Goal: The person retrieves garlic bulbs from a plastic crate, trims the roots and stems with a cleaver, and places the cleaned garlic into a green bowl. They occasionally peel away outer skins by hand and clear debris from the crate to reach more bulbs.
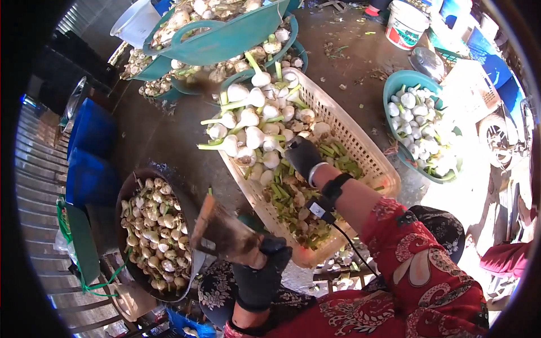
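Note:
My left hand [262, 276], in a black glove, is closed round the handle of a broad, worn cleaver [222, 234], raised between a round pan and a crate. My right hand [304, 158], also gloved, reaches into the pale plastic crate [349, 135] at the edge of a heap of garlic bulbs [253, 121]. Its fingers curl down against the bulbs; their tips are hidden, so what they grip does not show. White bulbs with green stems fill the crate's far end. Cut green stalks [293, 208] and peelings lie in its near end.
A dark round pan [127, 248] of trimmed bulbs stands left. Teal tubs [225, 42] heaped with garlic are stacked at the far side. Another teal tub [389, 96] of white bulbs sits right. A cable [352, 242] runs from my right wrist. A bucket [406, 25] stands far right.

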The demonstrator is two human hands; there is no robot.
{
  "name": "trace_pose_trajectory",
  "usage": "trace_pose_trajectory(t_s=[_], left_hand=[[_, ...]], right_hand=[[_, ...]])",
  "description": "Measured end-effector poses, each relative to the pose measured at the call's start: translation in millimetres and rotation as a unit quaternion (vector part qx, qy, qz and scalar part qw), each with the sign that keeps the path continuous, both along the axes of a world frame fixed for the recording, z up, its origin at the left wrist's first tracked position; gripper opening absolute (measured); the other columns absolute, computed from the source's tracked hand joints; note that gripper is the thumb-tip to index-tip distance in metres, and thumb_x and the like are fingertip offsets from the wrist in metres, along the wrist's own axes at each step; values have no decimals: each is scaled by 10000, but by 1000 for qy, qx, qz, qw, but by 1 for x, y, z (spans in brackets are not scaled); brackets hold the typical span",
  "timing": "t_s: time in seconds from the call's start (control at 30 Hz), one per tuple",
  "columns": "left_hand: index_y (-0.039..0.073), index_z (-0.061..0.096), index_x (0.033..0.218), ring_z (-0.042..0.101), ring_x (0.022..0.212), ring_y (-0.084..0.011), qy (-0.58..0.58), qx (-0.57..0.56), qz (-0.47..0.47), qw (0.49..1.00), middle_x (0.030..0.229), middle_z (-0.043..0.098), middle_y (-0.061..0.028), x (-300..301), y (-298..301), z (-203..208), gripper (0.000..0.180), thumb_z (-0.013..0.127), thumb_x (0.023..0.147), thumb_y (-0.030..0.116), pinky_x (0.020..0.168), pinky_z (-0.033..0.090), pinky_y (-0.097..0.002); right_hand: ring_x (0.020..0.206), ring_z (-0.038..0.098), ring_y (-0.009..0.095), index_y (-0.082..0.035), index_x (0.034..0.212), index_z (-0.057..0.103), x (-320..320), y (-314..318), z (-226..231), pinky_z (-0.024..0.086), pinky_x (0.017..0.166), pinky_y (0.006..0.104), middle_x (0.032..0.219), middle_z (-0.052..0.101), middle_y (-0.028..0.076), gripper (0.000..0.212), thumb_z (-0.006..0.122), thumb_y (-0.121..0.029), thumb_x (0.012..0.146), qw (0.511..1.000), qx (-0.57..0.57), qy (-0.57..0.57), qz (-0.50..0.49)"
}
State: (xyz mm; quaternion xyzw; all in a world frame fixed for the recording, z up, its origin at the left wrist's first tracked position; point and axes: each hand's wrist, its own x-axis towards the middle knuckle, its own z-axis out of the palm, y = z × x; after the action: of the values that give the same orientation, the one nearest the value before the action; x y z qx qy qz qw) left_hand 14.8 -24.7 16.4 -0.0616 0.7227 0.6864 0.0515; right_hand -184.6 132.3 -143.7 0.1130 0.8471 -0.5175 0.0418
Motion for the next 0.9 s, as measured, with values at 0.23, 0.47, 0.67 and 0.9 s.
trace_pose_trajectory(t_s=[0.23,0.47,0.67,0.9], left_hand=[[9,614,929,580,743,-118,-123,13,35,992,855,626,-45,-10,-2,5,221,710,731,33,671,483,-266],[2,599,920,593,695,-136,-1,13,-11,1000,806,635,-63,-10,-5,-13,219,698,726,19,611,484,-279],[6,557,910,600,692,-201,15,-62,-54,996,767,605,-85,-2,6,-12,242,698,720,55,614,474,-326],[57,542,915,564,729,-350,320,-360,-171,859,834,548,-145,18,25,8,303,680,648,25,623,455,-402]], right_hand=[[864,585,372,-34,982,487,-38,-35,-37,467,742,436,881,614,200,274,547,-109,725,970,241,-27,21],[679,535,187,12,1122,485,16,37,7,446,570,299,816,566,108,390,501,38,733,857,-483,-178,19],[664,524,103,-14,1069,534,144,65,126,410,530,232,830,568,56,319,560,2,752,818,-551,-109,126],[738,595,108,-17,1020,549,218,77,165,488,652,249,835,614,44,377,709,2,679,866,-485,-42,112]])
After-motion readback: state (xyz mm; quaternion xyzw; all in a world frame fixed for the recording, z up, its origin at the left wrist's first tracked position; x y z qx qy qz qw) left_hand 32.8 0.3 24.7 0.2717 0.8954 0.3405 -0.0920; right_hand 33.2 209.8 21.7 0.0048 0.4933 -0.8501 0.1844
